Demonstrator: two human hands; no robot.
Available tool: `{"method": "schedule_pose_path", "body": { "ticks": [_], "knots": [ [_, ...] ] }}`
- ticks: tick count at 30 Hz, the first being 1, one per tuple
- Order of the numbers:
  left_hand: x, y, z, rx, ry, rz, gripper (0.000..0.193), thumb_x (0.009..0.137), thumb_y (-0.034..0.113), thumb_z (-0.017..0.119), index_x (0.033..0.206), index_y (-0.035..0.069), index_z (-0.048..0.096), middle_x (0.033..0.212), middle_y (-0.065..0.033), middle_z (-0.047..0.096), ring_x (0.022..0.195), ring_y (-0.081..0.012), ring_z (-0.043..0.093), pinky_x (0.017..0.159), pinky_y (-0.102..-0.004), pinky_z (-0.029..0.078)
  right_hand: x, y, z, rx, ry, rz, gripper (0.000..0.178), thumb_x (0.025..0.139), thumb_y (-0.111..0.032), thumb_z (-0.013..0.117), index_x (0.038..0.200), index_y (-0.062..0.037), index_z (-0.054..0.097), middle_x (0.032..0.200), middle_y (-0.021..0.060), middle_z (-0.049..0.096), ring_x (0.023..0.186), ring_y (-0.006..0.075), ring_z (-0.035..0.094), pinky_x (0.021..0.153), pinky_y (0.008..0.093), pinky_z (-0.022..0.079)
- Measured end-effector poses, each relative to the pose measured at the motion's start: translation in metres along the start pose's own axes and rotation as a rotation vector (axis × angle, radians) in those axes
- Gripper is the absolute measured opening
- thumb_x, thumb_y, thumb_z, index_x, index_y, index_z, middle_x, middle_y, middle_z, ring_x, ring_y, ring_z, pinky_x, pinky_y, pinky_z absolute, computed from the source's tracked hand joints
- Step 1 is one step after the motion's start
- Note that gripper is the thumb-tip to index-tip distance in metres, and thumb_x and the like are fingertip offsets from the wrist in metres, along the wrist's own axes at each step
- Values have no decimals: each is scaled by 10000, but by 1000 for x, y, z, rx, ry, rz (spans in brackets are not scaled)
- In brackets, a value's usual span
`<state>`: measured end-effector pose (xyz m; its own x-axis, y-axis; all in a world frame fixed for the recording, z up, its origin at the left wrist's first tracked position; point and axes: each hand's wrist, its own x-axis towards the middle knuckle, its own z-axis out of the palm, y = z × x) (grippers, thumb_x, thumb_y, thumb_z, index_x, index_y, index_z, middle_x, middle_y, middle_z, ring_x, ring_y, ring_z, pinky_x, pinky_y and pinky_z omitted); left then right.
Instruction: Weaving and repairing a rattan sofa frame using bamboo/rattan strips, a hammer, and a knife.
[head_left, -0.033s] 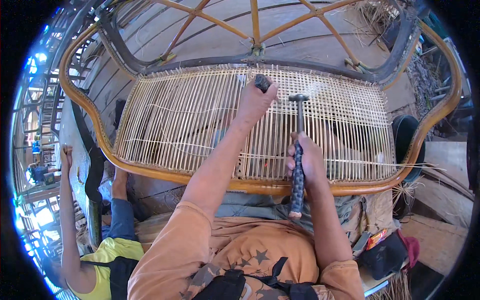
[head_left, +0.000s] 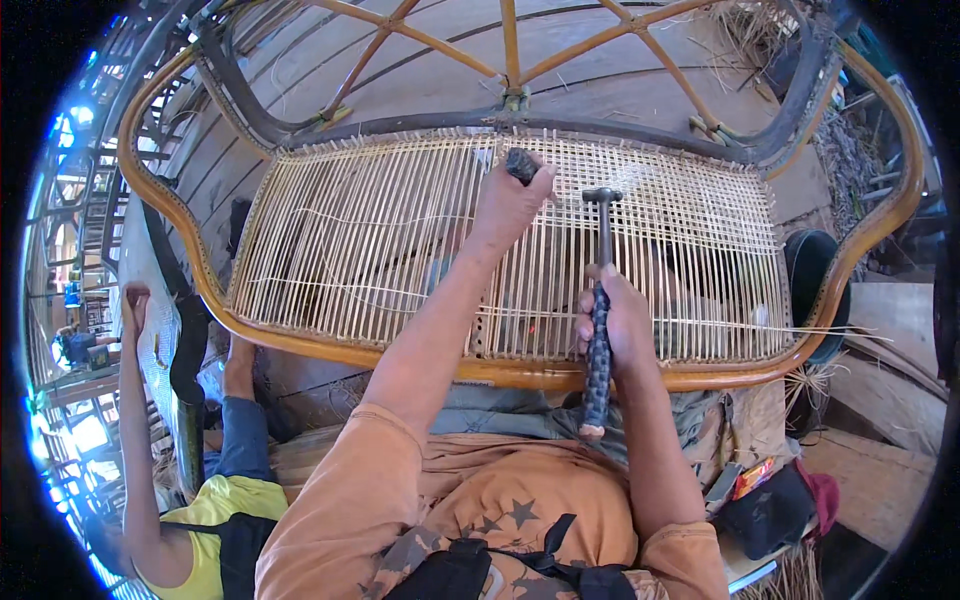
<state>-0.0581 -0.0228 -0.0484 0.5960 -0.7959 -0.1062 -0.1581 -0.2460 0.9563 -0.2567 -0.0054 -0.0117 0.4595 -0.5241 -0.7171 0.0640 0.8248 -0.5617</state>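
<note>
A long rattan seat frame lies across in front of me, strung with pale cane strands. On the right far part, cross strands make a tight woven grid. My left hand is closed round a short tool with a dark, rough handle, over the far middle of the weave; its working end cannot be made out. My right hand grips a hammer by its dark wrapped handle. The hammer's metal head is over the woven grid, right of my left hand and apart from it.
Loose cane ends stick out past the frame's right side, near a dark bucket. A dark bag lies at lower right. At the left, another person in a yellow top raises an arm beside a dark curved post.
The hammer and my right hand have shifted slightly to the right. My left hand stays nearly in place. The other person's raised hand has moved a little.
</note>
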Motion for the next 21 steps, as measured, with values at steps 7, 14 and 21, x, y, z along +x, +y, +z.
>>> {"method": "schedule_pose_path", "body": {
  "ticks": [7,14,21],
  "knots": [
    [-8,-5,2,-23,-22,-8,227,826,219,678,848,6,601,659,-29,593,615,-100,540,589,-286,461,-2,4,-2,-19,34,-3,465,975,-366,423,1244,14,423,687,17,486,439,113,446,372,274,378],
    [14,-8,-5,-257,47,11,175,837,218,666,862,58,600,672,-1,579,549,-58,543,483,-226,438,5,0,-1,-104,85,-64,448,990,-401,395,1190,-5,456,669,0,489,438,104,463,361,259,387],
    [31,-15,2,-72,-17,18,239,821,243,670,831,12,612,670,-53,611,592,-129,568,583,-296,467,18,-12,2,-165,89,-117,468,988,-374,396,1219,28,459,673,15,501,440,119,487,364,270,380]
  ]
}}
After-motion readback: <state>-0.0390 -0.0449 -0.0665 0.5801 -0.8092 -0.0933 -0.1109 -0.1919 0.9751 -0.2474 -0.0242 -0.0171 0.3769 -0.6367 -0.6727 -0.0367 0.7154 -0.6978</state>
